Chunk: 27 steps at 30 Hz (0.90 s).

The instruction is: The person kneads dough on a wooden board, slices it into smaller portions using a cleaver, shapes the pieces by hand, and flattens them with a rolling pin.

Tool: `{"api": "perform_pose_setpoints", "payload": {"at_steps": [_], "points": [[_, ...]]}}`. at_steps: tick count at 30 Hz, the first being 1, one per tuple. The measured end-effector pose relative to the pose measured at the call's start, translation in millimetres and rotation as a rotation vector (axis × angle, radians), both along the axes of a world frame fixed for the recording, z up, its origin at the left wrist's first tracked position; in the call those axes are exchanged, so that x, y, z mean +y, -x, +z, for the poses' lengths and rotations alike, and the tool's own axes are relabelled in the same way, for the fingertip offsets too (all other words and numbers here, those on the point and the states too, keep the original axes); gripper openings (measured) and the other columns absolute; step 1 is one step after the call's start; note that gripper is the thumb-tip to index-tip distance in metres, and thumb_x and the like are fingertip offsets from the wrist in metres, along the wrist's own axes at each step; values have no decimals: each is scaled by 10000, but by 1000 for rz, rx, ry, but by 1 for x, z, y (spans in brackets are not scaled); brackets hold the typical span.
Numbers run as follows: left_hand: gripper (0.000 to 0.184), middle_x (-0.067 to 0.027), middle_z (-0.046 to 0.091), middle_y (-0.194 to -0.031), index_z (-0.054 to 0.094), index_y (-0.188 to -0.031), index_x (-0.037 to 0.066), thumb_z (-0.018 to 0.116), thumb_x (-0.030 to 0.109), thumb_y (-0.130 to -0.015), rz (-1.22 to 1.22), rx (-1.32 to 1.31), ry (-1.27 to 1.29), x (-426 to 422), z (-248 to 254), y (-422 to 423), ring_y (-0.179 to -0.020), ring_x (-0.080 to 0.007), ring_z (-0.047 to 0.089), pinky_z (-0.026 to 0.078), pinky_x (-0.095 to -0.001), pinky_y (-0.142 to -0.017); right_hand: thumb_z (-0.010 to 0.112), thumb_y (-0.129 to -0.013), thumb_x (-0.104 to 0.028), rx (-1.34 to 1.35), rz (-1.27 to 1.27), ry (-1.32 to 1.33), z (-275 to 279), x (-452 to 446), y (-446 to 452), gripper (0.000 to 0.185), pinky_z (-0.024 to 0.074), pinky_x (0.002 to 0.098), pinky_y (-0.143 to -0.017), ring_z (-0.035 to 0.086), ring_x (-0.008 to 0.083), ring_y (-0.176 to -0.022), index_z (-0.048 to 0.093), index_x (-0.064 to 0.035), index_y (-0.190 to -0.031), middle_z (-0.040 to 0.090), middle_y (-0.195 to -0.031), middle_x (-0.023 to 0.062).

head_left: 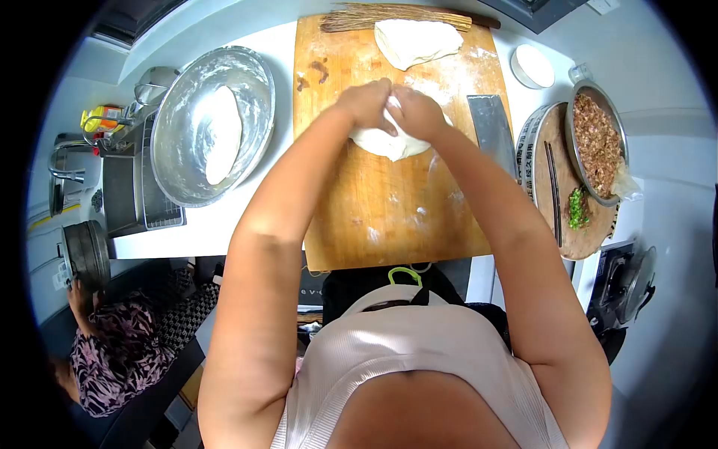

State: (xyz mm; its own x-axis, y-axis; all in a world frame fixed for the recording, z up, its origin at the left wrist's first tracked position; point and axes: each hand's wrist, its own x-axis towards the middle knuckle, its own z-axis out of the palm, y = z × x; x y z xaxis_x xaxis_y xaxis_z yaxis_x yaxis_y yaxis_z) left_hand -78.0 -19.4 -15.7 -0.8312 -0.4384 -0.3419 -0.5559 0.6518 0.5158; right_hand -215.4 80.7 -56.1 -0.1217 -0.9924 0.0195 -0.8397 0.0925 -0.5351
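Observation:
A lump of white dough [396,144] lies on the floured wooden board [389,239], under both of my hands. My left hand [367,105] presses on its upper left side, the fingers curled over it. From the right, my right hand [416,112] grips the same lump, close against the left hand. The hands hide much of the dough's top. Behind them rests a second, larger piece of dough [417,43]. A wide dark blade [490,120] lies along the board's right edge.
A bundle of thin sticks [351,17] lines the board's far edge. At left stands a floury metal basin [173,161] holding dough [224,138]. A bowl of minced meat [596,138], chopped greens [578,208] and chopsticks [553,191] are at right. Another person [123,344] is at lower left.

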Motion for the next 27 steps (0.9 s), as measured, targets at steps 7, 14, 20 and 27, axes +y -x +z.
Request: {"api": "perform_pose_setpoints", "payload": {"at_steps": [7, 14, 20, 27], "points": [[550, -162, 526, -1043, 517, -1114, 24, 772, 205, -662, 109, 514, 466, 97, -30, -56, -1000, -343, 522, 408, -443, -907, 616, -776, -211, 134, 58, 256, 19, 62, -43, 365, 421, 493, -870, 556, 362, -1027, 597, -25, -1090, 599, -1069, 181], [974, -263, 414, -1443, 409, -1425, -30, 794, 445, -667, 48, 288, 450, 117, -48, -66, -1365, -395, 375, 229, -544, -1161, 667, -814, -410, 243, 89, 215, -26, 117, -55, 699, 254, 600, -1096, 385, 380, -1359, 486, -82, -1404, 428, -1476, 162], [988, -275, 335, -1513, 411, -1443, 2, 758, 521, -678, 32, 287, 393, 148, -75, -83, -1428, -441, 279, 177, -591, -1164, 672, -782, -543, 323, 90, 160, -63, 157, -66, 823, 279, 688, -1026, 349, 371, -1405, 417, -157, -1462, 405, -1518, 92], [832, -109, 584, -1191, 532, -1312, 88, 803, 489, -635, 116, 408, 646, 11, -73, 6, -1127, -309, 530, 395, -452, -966, 694, -751, -574, 481, -77, 299, -50, 23, 5, 833, 382, 575, -939, 510, 365, -1142, 437, -179, -1438, 479, -1364, 152]]}}
